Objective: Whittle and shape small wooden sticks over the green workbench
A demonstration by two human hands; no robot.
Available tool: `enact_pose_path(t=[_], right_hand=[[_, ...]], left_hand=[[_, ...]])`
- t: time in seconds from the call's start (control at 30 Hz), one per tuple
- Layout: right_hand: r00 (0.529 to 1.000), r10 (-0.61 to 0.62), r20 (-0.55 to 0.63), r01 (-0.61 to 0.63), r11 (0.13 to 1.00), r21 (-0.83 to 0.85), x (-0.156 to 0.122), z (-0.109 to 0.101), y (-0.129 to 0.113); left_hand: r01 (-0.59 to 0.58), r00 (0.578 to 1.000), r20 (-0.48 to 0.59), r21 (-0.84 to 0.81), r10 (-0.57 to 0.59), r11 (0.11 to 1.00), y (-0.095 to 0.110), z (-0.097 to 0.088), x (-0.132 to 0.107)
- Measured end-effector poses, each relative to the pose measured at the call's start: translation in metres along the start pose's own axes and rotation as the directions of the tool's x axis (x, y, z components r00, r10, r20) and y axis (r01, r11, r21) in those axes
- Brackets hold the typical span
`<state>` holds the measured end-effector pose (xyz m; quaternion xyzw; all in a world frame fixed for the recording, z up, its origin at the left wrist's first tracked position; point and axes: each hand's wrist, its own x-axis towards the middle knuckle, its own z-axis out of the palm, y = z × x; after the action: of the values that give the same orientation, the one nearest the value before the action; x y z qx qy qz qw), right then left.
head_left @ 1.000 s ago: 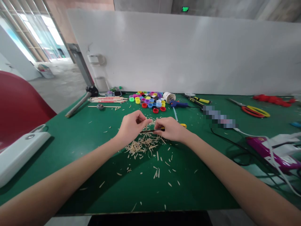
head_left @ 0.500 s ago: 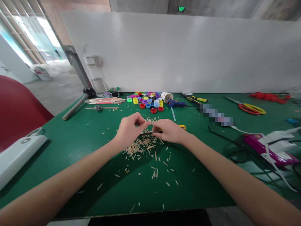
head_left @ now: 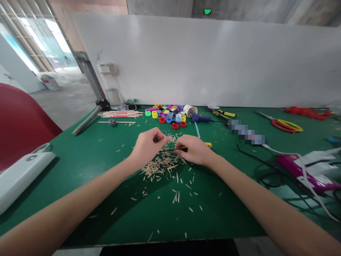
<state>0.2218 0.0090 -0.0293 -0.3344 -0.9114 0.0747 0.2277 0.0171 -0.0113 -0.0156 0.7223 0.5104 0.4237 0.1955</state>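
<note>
My left hand (head_left: 146,145) is closed in a pinch, thumb against fingertips, above a pile of pale wood shavings (head_left: 156,167). Whatever it pinches is too small or hidden to make out. To its right, my right hand (head_left: 194,149) is wrapped round a utility knife (head_left: 184,148) with a black and yellow handle. The knife's thin dark blade points left, reaching close under my left fingertips. Its yellow end sticks out behind my right hand.
Beyond my hands lie many coloured bottle caps (head_left: 170,115), a white tub (head_left: 189,110) on its side and a blue glue gun (head_left: 201,118). Wooden sticks (head_left: 121,114) and a hammer (head_left: 87,121) lie left. Scissors (head_left: 282,124) and a purple power strip (head_left: 301,170) with cables lie right.
My right hand has shifted slightly right with its fingers opened a little, showing more of the knife's dark handle. My left hand keeps its pinch in nearly the same place.
</note>
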Motion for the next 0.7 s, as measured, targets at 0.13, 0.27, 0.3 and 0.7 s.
enact_pose_path(t=[0.13,0.27,0.3,0.7], right_hand=[[1.0,-0.013,-0.013,0.013,1.0,-0.021,-0.0013,0.0015,-0.0007],[0.999,0.014,0.048,-0.012,0.999,-0.032,0.0012,0.0032,0.0005],[0.997,0.026,0.069,-0.024,0.999,-0.034,0.0024,0.0038,0.0013],[1.0,-0.006,0.012,0.006,1.0,-0.016,-0.0004,0.0004,0.0022]], left_hand=[[0.028,1.0,0.003,0.013,-0.028,1.0,-0.0002,0.0,0.0003],[0.023,1.0,0.011,0.015,-0.023,1.0,0.001,0.0006,-0.0005],[0.018,1.0,0.012,0.019,-0.018,1.0,0.0017,0.0006,-0.0009],[-0.025,0.999,0.025,0.011,0.025,1.0,0.0002,-0.0008,-0.0008]])
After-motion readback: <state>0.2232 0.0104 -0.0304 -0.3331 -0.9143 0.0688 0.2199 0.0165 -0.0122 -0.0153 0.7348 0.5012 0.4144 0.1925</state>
